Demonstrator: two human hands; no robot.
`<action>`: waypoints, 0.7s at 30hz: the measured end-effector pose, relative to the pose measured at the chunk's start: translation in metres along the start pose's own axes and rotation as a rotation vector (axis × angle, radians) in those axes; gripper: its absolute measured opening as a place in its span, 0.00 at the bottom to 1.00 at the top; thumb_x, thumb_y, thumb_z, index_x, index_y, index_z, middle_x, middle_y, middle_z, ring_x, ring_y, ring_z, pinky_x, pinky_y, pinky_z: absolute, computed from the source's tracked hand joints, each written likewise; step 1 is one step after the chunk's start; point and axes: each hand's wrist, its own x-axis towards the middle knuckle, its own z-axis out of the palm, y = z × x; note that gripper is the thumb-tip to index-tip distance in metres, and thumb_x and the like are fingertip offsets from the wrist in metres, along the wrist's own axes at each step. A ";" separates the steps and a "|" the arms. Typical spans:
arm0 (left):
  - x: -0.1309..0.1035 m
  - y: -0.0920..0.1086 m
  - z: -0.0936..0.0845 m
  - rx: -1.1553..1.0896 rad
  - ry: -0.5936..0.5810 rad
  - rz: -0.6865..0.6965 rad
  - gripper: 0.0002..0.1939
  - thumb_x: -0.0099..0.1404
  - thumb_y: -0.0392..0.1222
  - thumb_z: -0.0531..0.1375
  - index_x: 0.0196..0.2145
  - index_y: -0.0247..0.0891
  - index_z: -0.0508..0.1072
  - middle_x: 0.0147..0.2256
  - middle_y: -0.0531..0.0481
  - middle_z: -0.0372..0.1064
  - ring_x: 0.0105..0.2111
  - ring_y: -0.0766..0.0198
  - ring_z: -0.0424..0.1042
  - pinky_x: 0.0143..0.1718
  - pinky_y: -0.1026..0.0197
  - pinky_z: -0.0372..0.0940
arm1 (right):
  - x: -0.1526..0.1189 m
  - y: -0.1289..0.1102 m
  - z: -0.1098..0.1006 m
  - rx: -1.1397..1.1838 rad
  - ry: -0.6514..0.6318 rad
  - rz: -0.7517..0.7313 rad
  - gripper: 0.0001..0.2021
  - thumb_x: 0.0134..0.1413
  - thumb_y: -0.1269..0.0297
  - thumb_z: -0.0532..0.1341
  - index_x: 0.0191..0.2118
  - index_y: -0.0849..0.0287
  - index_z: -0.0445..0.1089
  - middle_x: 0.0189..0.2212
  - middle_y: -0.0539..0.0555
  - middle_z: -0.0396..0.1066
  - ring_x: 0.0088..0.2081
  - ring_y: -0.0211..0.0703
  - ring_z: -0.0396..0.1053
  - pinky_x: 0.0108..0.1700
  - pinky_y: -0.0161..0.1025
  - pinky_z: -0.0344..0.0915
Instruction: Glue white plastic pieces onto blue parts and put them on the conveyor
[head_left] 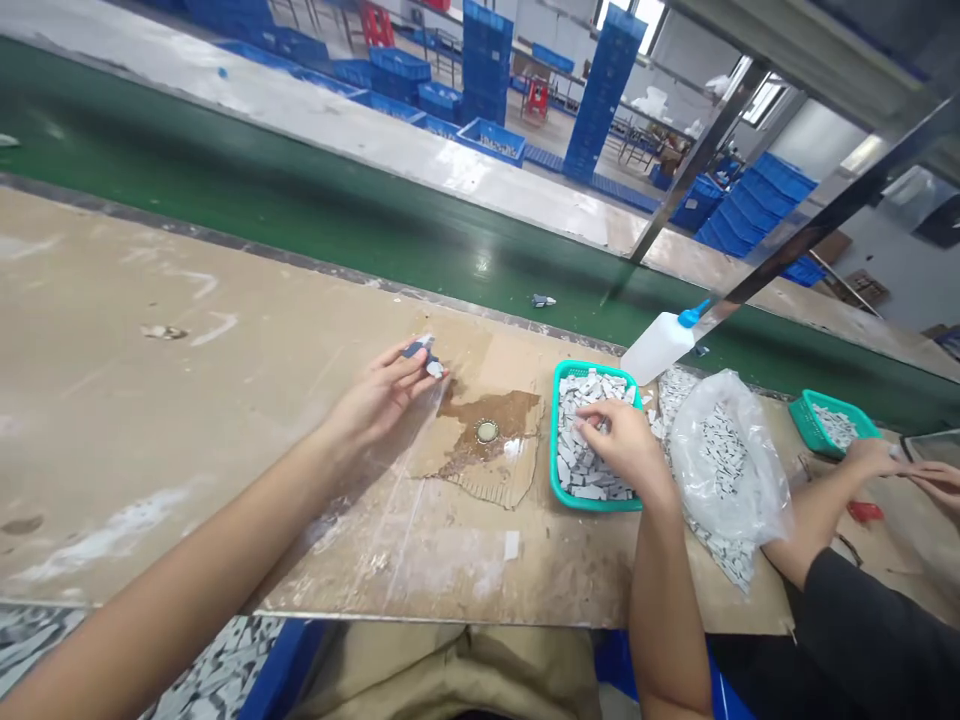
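My left hand [386, 392] is closed around a small dark-blue and white plastic part [424, 352], held above the worktable. My right hand [616, 440] is over a green plastic basket [556, 470] full of small white and grey plastic pieces [592, 478]. Its thumb and forefinger are pinched together, and whatever they hold is too small to tell. Between my hands lies a torn sheet of cardboard [517, 480] with a wet brown stain. A small round cap [487, 431] with liquid in it rests on that stain.
A white squeeze bottle [660, 348] with a blue nozzle leans behind the basket. Right of it sits a clear plastic bag [750, 470] of small pieces. A co-worker's hands [874, 460] are near another green basket [806, 425]. Beyond the table runs a green conveyor belt [337, 230] carrying a small part [543, 300].
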 end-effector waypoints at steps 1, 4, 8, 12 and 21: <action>0.006 0.002 -0.001 0.007 0.020 0.032 0.10 0.65 0.23 0.55 0.37 0.30 0.73 0.30 0.48 0.73 0.31 0.66 0.78 0.38 0.68 0.76 | -0.003 0.000 -0.002 0.000 -0.039 0.016 0.11 0.54 0.60 0.64 0.40 0.57 0.79 0.33 0.51 0.75 0.36 0.43 0.71 0.41 0.37 0.62; 0.031 0.006 0.000 0.059 0.068 0.071 0.10 0.62 0.21 0.56 0.37 0.29 0.73 0.31 0.47 0.74 0.31 0.67 0.77 0.37 0.69 0.75 | -0.009 -0.001 -0.004 -0.028 -0.101 0.080 0.13 0.48 0.57 0.69 0.40 0.57 0.77 0.35 0.51 0.75 0.38 0.44 0.70 0.38 0.36 0.59; 0.085 0.011 0.014 0.214 0.165 0.308 0.19 0.57 0.22 0.62 0.46 0.31 0.71 0.30 0.50 0.73 0.28 0.68 0.76 0.37 0.66 0.74 | -0.009 -0.002 -0.001 -0.011 -0.102 0.124 0.10 0.48 0.67 0.67 0.39 0.59 0.78 0.33 0.54 0.77 0.35 0.45 0.72 0.36 0.36 0.57; 0.145 0.023 0.038 0.559 0.201 0.445 0.22 0.57 0.26 0.65 0.49 0.30 0.70 0.33 0.49 0.74 0.28 0.68 0.76 0.40 0.63 0.74 | -0.004 -0.001 -0.005 0.069 -0.065 0.102 0.06 0.50 0.70 0.65 0.35 0.61 0.80 0.27 0.54 0.76 0.29 0.44 0.71 0.33 0.36 0.59; 0.200 0.018 0.077 0.993 0.289 0.541 0.30 0.57 0.33 0.64 0.57 0.24 0.68 0.55 0.27 0.68 0.58 0.40 0.66 0.62 0.39 0.57 | 0.014 0.005 0.011 0.646 0.105 0.046 0.10 0.50 0.58 0.66 0.34 0.59 0.78 0.34 0.55 0.77 0.33 0.42 0.71 0.36 0.37 0.66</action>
